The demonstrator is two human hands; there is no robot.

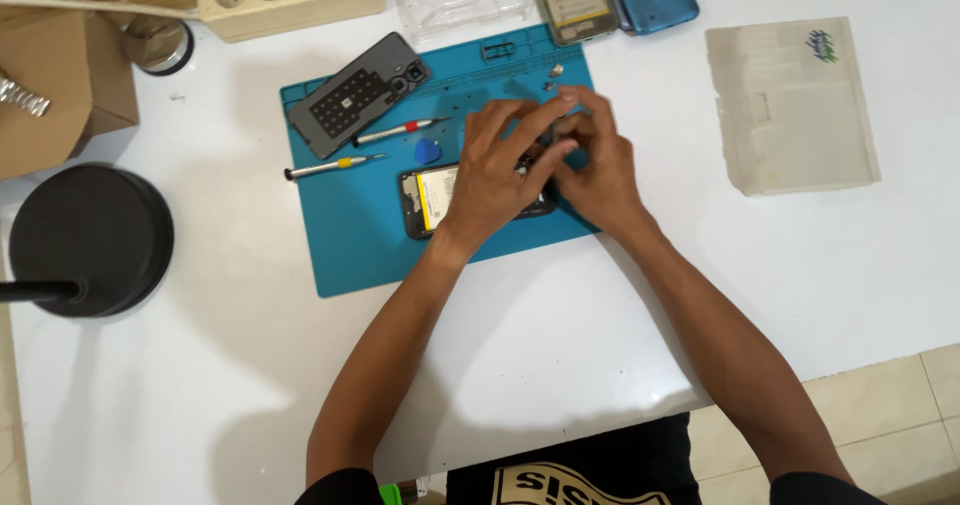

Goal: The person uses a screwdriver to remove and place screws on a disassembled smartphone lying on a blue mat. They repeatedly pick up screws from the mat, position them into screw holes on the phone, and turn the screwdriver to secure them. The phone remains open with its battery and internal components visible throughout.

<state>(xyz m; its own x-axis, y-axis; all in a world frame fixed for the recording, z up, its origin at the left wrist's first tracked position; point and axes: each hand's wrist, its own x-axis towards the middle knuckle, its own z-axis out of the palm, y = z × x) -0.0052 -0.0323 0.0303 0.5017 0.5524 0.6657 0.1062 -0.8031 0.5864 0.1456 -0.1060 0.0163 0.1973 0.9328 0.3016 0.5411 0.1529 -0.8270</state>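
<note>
Teal mat (350,235), white table (200,385), yellow-banded screwdriver (333,167), blue pick (428,151).

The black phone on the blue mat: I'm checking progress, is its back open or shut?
Open. The black phone lies with its yellow battery exposed; a dark grey back cover lies apart on the blue mat.

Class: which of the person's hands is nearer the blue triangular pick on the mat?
Left. The left hand sits just right of the pick; the right hand lies farther right, beyond it.
</note>
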